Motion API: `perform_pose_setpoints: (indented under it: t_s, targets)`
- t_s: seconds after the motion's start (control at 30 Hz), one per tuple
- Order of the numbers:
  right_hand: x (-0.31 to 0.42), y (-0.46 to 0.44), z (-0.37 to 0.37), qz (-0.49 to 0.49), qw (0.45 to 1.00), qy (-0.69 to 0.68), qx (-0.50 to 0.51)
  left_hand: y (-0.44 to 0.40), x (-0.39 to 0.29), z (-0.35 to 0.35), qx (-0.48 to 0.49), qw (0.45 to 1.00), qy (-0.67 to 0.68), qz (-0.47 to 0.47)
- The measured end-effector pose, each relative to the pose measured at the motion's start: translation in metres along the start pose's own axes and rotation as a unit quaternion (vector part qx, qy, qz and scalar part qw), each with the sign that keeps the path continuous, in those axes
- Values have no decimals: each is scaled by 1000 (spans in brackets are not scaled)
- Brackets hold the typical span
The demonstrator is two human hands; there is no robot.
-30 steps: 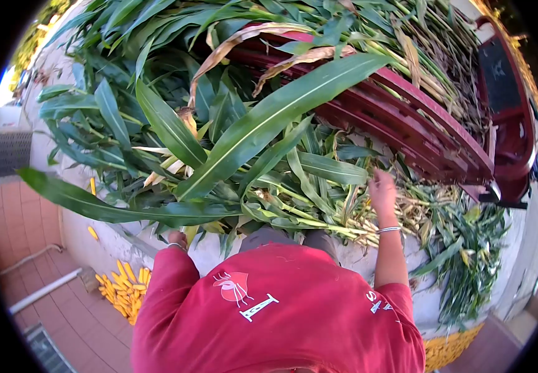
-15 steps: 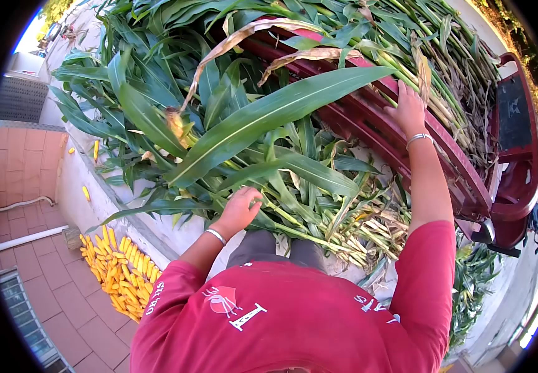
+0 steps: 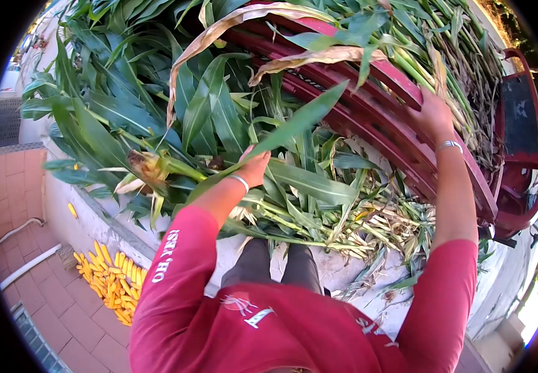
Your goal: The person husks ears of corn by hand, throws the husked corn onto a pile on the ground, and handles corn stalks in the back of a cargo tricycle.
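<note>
My left hand (image 3: 255, 169) is in the pile of green corn stalks (image 3: 126, 81), its fingers closed at a long corn leaf (image 3: 312, 118) that points up and right. Part of the grip is hidden by leaves. Just left of that hand lies an ear of corn (image 3: 146, 166) with brown silk, still on its stalk. My right hand (image 3: 435, 115) is wrapped over the dark red side rail (image 3: 399, 84) of a cart, its fingertips partly out of sight.
Cut stalks (image 3: 468, 68) fill the cart bed, beside its red end frame (image 3: 521, 118). Husked yellow cobs (image 3: 115, 280) are heaped on brick paving (image 3: 51, 298) below the concrete edge at lower left. Dry stalk butts (image 3: 375, 217) lie before my legs.
My left hand has moved forward and slightly right into the stalks. The big leaf has tilted and looks narrower. My right hand stays on the rail, and the view has shifted.
</note>
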State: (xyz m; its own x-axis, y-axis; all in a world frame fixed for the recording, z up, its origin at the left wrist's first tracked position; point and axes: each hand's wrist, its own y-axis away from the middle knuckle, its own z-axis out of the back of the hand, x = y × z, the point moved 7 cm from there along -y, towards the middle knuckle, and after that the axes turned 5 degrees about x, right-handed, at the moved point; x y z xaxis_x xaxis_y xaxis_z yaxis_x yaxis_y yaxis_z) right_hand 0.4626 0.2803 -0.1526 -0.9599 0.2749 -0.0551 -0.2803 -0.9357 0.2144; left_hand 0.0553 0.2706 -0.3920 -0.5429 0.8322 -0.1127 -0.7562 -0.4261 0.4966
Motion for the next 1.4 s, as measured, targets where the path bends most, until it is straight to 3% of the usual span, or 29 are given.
perform_pose_setpoints:
  t_s: [0.07, 0.13, 0.2, 0.27, 0.33, 0.4, 0.47, 0.57, 0.73, 0.83, 0.87, 0.93, 0.97, 1.0, 1.07, 1.17, 1.23, 1.3, 1.4]
  targets:
    - [-11, -6, -10, -26, 999, 28, -13, -32, 41, -51, 83, 992, -90, 16]
    - [-15, -9, -14, -29, 999, 30, -19, -51, 72, -95, 87, 992, -81, 38]
    - [-20, -10, -19, -34, 999, 32, -27, -47, 90, -123, 195, 977, -5, 83]
    - [-23, -11, -21, -8, 997, 42, -57, -37, 103, -196, 170, 983, -5, 76]
    - [-26, -14, -25, 8, 997, 42, -67, -20, 107, -233, -48, 997, -47, 48]
    - [-24, -16, -25, -4, 998, 17, -52, 6, 104, -237, -23, 999, -15, 41]
    - [-28, -15, -29, 3, 997, 15, -70, 51, 96, -246, 84, 995, 26, 43]
    - [-32, -15, -31, -23, 998, 14, -57, 102, 97, -295, 89, 994, 39, 51]
    - [-26, -16, -30, -6, 997, 44, -64, 104, 97, -347, 172, 976, 109, 72]
    - [-17, -16, -21, 50, 994, 10, -100, 94, 60, -326, 139, 974, 176, 38]
    - [-15, -17, -19, 5, 998, 21, -63, 82, 48, -303, 109, 974, 198, 16]
    - [-12, -17, -16, 5, 998, 8, -55, 37, 32, -219, 100, 987, 113, -46]
    - [-9, -16, -13, 0, 998, 13, -62, 16, 33, -145, 159, 962, 219, 31]
    - [-5, -15, -7, -1, 999, 6, -48, -10, 36, -93, 120, 979, 161, -28]
    - [-10, -15, -11, -13, 999, 3, -33, -63, 53, -46, 64, 988, 141, -11]
    - [-18, -15, -16, -9, 999, 16, -28, -121, 97, -95, -57, 998, -3, 22]
    - [-16, -15, -15, -1, 999, 13, -32, -114, 129, -203, 95, 990, -49, 91]
    - [-15, -15, -13, 0, 999, 17, -33, -75, 151, -299, 264, 944, -132, 147]
    - [-23, -16, -18, 1, 999, 9, -33, -33, 141, -273, 289, 946, -9, 145]
